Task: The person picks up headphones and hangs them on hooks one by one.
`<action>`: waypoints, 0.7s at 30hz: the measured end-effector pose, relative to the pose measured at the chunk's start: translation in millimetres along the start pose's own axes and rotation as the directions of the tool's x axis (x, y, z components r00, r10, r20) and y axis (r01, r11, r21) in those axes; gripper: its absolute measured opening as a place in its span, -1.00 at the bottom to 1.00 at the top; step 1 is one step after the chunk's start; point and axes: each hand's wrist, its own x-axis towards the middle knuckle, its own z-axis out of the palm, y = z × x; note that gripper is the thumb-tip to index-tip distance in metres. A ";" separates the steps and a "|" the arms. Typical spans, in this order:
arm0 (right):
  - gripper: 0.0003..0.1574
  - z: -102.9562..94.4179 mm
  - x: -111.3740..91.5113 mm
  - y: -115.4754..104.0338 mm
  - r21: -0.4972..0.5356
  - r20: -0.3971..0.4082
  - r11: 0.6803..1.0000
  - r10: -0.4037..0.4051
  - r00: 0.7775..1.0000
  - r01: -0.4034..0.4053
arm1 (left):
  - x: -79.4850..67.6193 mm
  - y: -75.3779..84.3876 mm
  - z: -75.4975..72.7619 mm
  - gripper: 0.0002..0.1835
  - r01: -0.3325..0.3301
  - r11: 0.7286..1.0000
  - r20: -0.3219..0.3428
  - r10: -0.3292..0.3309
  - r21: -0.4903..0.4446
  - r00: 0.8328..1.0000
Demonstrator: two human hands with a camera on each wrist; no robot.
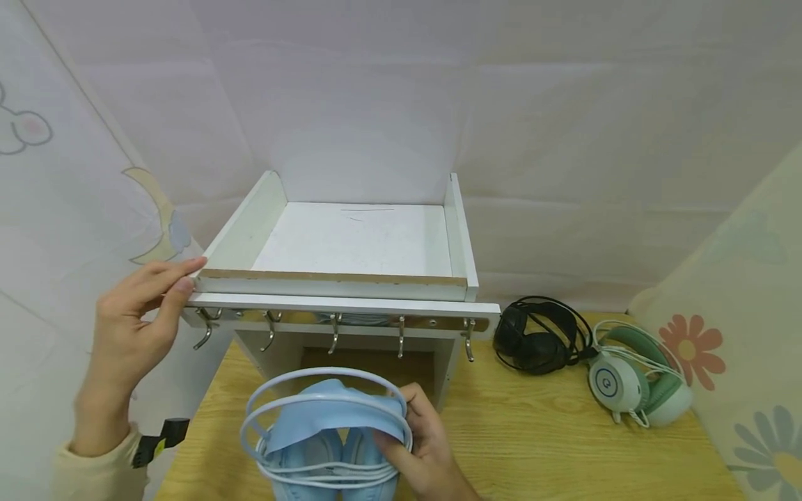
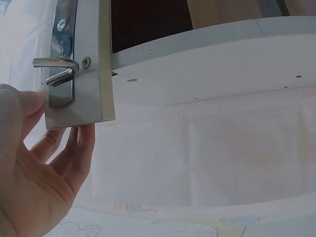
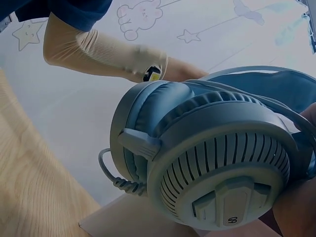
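A pair of light blue headphones (image 1: pixel 341 438) with its white cable wound round it is at the bottom of the head view. My right hand (image 1: pixel 426 445) grips its headband from the right side. In the right wrist view the ear cups (image 3: pixel 222 163) and a short microphone (image 3: pixel 140 143) fill the middle. My left hand (image 1: pixel 138 313) pinches the left end of a white hook rack (image 1: pixel 351 304), thumb in front and fingers behind. Several metal hooks (image 1: pixel 335 332) hang along its front; one hook (image 2: pixel 59 69) is close above the left fingers.
The rack is fronted by a raised edge, with a white tray-like top (image 1: pixel 363 236) behind. Black headphones (image 1: pixel 539 341) and white-and-green headphones (image 1: pixel 639 379) lie to the right on the wooden table (image 1: pixel 532 438). Printed cloth (image 1: pixel 376 104) hangs around the back and sides.
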 end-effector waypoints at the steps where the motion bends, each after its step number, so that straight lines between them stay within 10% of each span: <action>1: -0.65 0.3 0.6 0.7 -0.004 0.001 1.000 -0.005 1.000 0.005 | 0.8 0.6 -0.8 -0.75 -0.013 1.000 0.006 0.013 0.017 1.000; 21: -0.64 12.5 16.9 14.3 -0.001 0.042 1.000 -0.031 0.999 0.031 | 5.6 1.1 -9.1 -0.79 -0.049 0.996 0.084 0.043 0.071 0.996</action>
